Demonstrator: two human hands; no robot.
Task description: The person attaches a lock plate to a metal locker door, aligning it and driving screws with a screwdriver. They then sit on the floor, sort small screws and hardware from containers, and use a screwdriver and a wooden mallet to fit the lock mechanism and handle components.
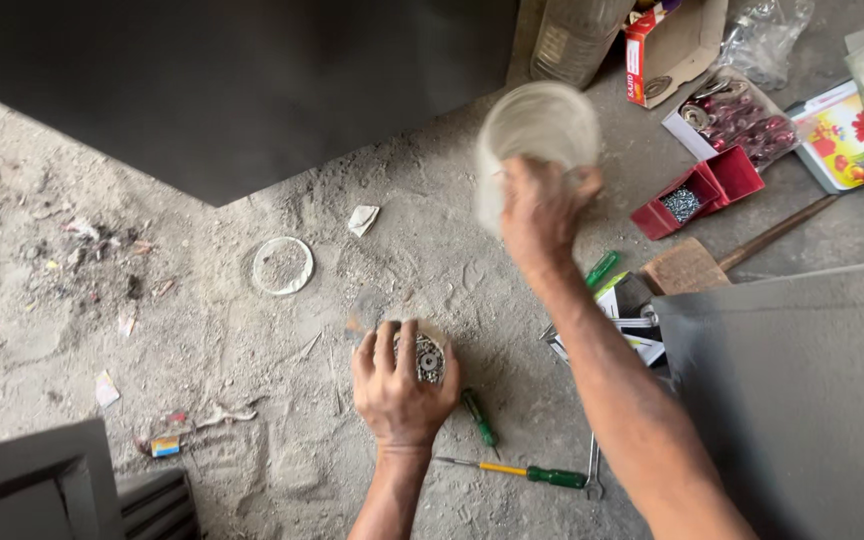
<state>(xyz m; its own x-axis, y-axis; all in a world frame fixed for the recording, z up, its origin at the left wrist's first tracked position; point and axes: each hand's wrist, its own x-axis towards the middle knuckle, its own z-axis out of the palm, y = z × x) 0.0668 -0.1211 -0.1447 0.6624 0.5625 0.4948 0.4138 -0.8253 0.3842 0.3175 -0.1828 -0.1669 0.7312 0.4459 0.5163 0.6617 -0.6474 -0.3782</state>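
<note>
My left hand [399, 385] rests palm down on the dusty floor, its fingers spread over a small heap of metal washers and nuts [430, 357]. My right hand [542, 208] is raised above the floor and grips a clear plastic jar [537, 132], which is blurred and tilted. A round white lid [283, 266] lies flat on the floor to the left of both hands. Just right of my left hand lie two green-handled screwdrivers [537, 474], one short and one long.
A red box of screws [697, 190], a box of shiny parts [742, 118], a red carton [652, 50], a wooden-handled tool [712, 262] and papers sit at the upper right. Grey metal panels [802, 380] fill the right and top. Litter lies at left.
</note>
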